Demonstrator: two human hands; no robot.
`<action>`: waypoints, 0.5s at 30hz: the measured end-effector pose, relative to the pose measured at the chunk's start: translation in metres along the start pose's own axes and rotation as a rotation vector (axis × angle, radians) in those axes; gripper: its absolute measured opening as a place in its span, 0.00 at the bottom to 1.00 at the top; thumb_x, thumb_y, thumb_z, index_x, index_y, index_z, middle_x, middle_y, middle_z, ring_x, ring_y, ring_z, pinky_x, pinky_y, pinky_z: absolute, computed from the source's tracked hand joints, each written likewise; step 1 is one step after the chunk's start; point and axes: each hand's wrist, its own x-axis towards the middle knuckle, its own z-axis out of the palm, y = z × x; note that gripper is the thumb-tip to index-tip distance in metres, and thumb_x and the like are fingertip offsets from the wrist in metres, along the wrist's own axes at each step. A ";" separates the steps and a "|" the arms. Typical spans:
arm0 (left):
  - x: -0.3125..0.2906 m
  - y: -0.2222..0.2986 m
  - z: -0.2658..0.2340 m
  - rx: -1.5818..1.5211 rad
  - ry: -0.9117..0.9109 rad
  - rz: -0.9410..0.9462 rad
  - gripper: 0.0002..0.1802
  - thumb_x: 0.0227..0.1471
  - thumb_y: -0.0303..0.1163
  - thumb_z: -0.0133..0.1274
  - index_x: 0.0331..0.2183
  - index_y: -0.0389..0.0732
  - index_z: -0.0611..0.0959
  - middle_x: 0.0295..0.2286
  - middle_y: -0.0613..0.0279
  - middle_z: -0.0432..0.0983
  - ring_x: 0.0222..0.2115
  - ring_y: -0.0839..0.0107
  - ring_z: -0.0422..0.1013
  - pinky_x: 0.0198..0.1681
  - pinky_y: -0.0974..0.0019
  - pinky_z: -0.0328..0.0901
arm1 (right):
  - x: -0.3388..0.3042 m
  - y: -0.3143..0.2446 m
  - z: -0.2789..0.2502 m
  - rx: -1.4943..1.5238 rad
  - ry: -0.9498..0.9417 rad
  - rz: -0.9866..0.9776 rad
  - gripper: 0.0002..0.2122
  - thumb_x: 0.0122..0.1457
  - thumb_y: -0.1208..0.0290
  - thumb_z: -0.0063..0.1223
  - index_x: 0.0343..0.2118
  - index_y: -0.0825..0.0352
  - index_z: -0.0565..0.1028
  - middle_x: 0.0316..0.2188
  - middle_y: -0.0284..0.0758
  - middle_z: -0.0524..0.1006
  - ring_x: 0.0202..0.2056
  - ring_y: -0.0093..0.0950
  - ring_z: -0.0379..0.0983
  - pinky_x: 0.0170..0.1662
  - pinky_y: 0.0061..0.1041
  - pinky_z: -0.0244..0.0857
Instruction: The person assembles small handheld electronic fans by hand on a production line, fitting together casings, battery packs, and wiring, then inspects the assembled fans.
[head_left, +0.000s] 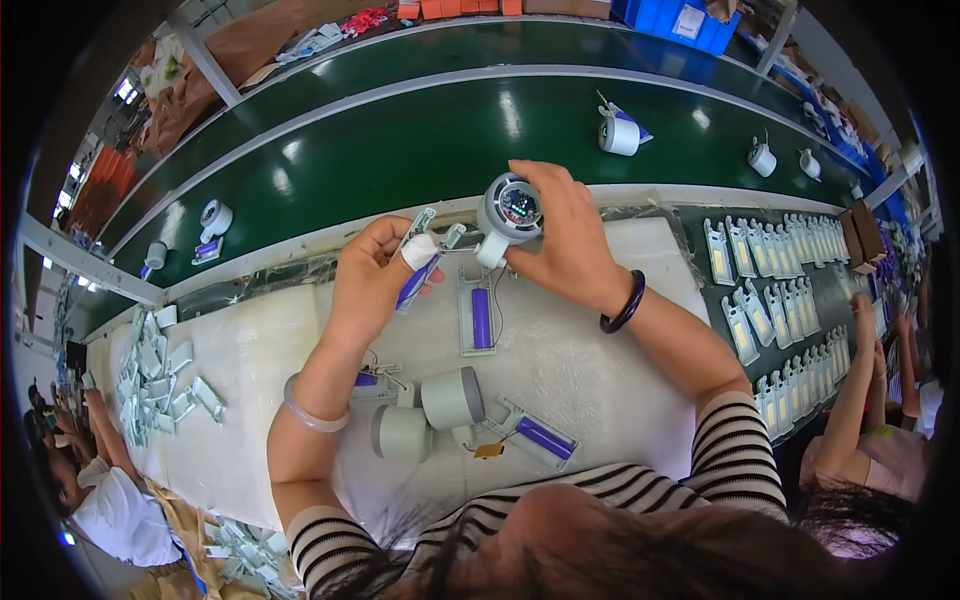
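Note:
My right hand [575, 240] grips a pale round device head [512, 210], its open end showing a circuit board with small green lights. In my left hand [365, 275] is a slim handle piece with a purple battery [415, 285]; a white wrap covers one of its fingertips. The two parts are close together, seemingly joined by a thin wire. Beneath my hands lies another handle shell with a purple battery [482, 318]. Nearer my body rest two pale round heads [452, 397] and a handle shell with a battery [545, 437], beside a small gold-coloured piece [488, 452].
A green conveyor belt [400, 130] runs beyond the table, carrying several assemblies, one of them a round head [620, 135]. Loose pale shell pieces [155, 375] are piled at left. Rows of handle shells [770, 250] stand at right. Co-workers sit on both sides.

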 end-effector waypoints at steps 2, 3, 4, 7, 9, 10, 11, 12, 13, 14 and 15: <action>-0.001 0.000 0.001 -0.019 -0.004 0.011 0.11 0.53 0.33 0.54 0.35 0.36 0.75 0.28 0.62 0.76 0.26 0.75 0.75 0.26 0.75 0.69 | 0.000 0.000 0.001 -0.009 -0.008 0.011 0.36 0.36 0.74 0.63 0.53 0.68 0.60 0.46 0.42 0.68 0.48 0.39 0.64 0.47 0.33 0.55; -0.002 0.000 0.002 -0.039 -0.007 0.024 0.11 0.53 0.33 0.54 0.36 0.36 0.75 0.28 0.62 0.77 0.26 0.75 0.75 0.26 0.75 0.69 | -0.001 0.001 0.001 -0.008 -0.007 0.013 0.36 0.36 0.74 0.63 0.53 0.68 0.60 0.46 0.42 0.68 0.48 0.39 0.64 0.47 0.33 0.55; -0.002 0.000 0.003 -0.038 -0.009 0.024 0.11 0.53 0.33 0.54 0.36 0.36 0.75 0.28 0.62 0.77 0.26 0.75 0.75 0.26 0.75 0.69 | 0.000 0.001 0.001 -0.007 -0.016 0.023 0.36 0.36 0.74 0.63 0.53 0.67 0.60 0.46 0.42 0.68 0.48 0.38 0.64 0.47 0.33 0.55; -0.001 0.001 0.006 -0.084 0.037 -0.005 0.11 0.53 0.33 0.54 0.36 0.36 0.75 0.29 0.62 0.77 0.27 0.76 0.75 0.26 0.76 0.68 | 0.000 0.002 0.001 -0.013 -0.028 0.027 0.36 0.36 0.74 0.64 0.53 0.67 0.60 0.46 0.41 0.69 0.48 0.38 0.64 0.47 0.33 0.55; 0.000 0.000 0.005 -0.085 0.030 -0.049 0.11 0.54 0.34 0.54 0.36 0.37 0.76 0.29 0.63 0.77 0.27 0.78 0.74 0.25 0.77 0.66 | 0.000 0.002 0.001 -0.019 -0.031 0.022 0.36 0.36 0.74 0.64 0.53 0.66 0.60 0.45 0.41 0.69 0.48 0.38 0.64 0.47 0.33 0.54; 0.000 -0.002 0.004 -0.085 0.028 -0.051 0.11 0.54 0.34 0.54 0.36 0.37 0.76 0.29 0.63 0.77 0.27 0.78 0.74 0.25 0.77 0.66 | 0.001 0.001 0.001 -0.010 -0.027 0.017 0.36 0.36 0.74 0.64 0.53 0.66 0.60 0.45 0.41 0.69 0.48 0.38 0.64 0.47 0.33 0.54; 0.000 -0.003 0.002 -0.043 0.016 -0.030 0.11 0.54 0.34 0.53 0.36 0.36 0.75 0.31 0.61 0.77 0.29 0.74 0.75 0.29 0.74 0.69 | 0.000 0.001 0.001 0.000 -0.023 0.012 0.36 0.35 0.74 0.64 0.53 0.66 0.60 0.45 0.41 0.69 0.48 0.38 0.64 0.47 0.33 0.54; 0.001 -0.004 0.001 0.000 0.004 -0.008 0.11 0.55 0.34 0.52 0.36 0.36 0.75 0.32 0.60 0.77 0.31 0.70 0.76 0.33 0.71 0.71 | -0.001 0.001 0.001 0.000 -0.023 0.014 0.36 0.35 0.74 0.64 0.53 0.66 0.60 0.45 0.41 0.69 0.48 0.38 0.64 0.47 0.33 0.54; 0.001 -0.005 -0.001 0.001 0.002 -0.009 0.11 0.55 0.34 0.52 0.36 0.36 0.75 0.32 0.60 0.77 0.31 0.70 0.76 0.33 0.71 0.71 | -0.001 0.001 0.001 -0.005 -0.030 0.014 0.37 0.35 0.73 0.64 0.53 0.66 0.61 0.46 0.41 0.68 0.48 0.38 0.64 0.48 0.33 0.54; 0.001 -0.006 -0.003 0.020 -0.029 0.016 0.11 0.55 0.34 0.52 0.36 0.36 0.76 0.32 0.60 0.77 0.32 0.71 0.76 0.35 0.72 0.69 | -0.001 0.002 0.000 -0.010 -0.037 0.014 0.37 0.35 0.73 0.65 0.53 0.65 0.61 0.47 0.40 0.68 0.47 0.38 0.64 0.49 0.32 0.54; 0.001 -0.006 -0.004 0.040 -0.059 0.041 0.11 0.54 0.34 0.53 0.36 0.36 0.76 0.33 0.60 0.77 0.32 0.72 0.76 0.37 0.73 0.68 | -0.001 0.001 0.000 -0.010 -0.036 0.016 0.37 0.35 0.73 0.65 0.53 0.65 0.61 0.47 0.40 0.68 0.47 0.38 0.64 0.49 0.32 0.54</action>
